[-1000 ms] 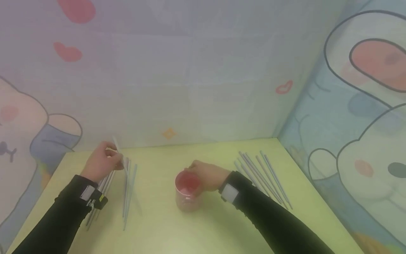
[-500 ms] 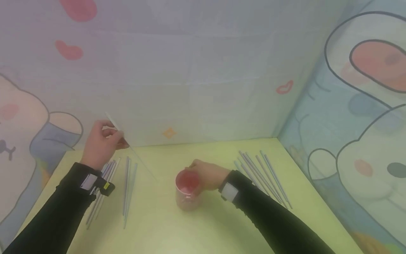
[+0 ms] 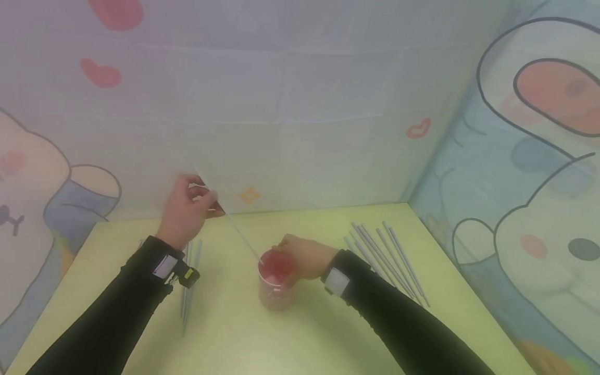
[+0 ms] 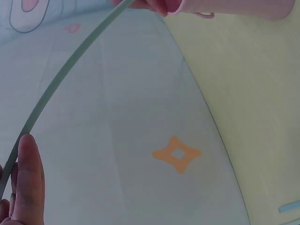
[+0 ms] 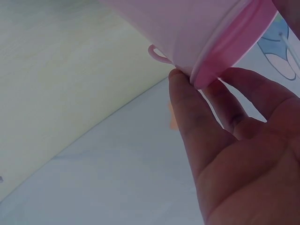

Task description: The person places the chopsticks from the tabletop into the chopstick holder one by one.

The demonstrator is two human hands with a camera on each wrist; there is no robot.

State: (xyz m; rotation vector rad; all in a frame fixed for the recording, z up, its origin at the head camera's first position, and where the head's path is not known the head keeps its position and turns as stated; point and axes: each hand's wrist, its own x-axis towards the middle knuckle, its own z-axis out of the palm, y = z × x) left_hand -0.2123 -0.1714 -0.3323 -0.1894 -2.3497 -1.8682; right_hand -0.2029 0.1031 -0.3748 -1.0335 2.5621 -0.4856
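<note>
My left hand (image 3: 189, 208) pinches a long pale green straw (image 3: 241, 234) between thumb and fingers. The straw slants down to the right, its lower end at the mouth of a pink cup (image 3: 276, 297); whether the tip is inside is hard to tell. In the left wrist view the straw (image 4: 61, 77) runs up toward the cup (image 4: 243, 7). My right hand (image 3: 307, 258) grips the cup's rim from the far right side. Seen from the right wrist, several fingertips touch the rim of the cup (image 5: 183, 28), beside a small loop handle (image 5: 159, 55).
Several loose straws (image 3: 385, 255) lie on the right of the pale yellow table (image 3: 234, 338). More straws (image 3: 186, 312) lie on the left, partly hidden under my left forearm. A cartoon-printed cloth (image 3: 328, 130) stands behind the table and along its sides.
My left hand has lifted the straw from the left bunch and carried it right, its lower end swinging over to the cup's mouth. The right hand and cup stay put.
</note>
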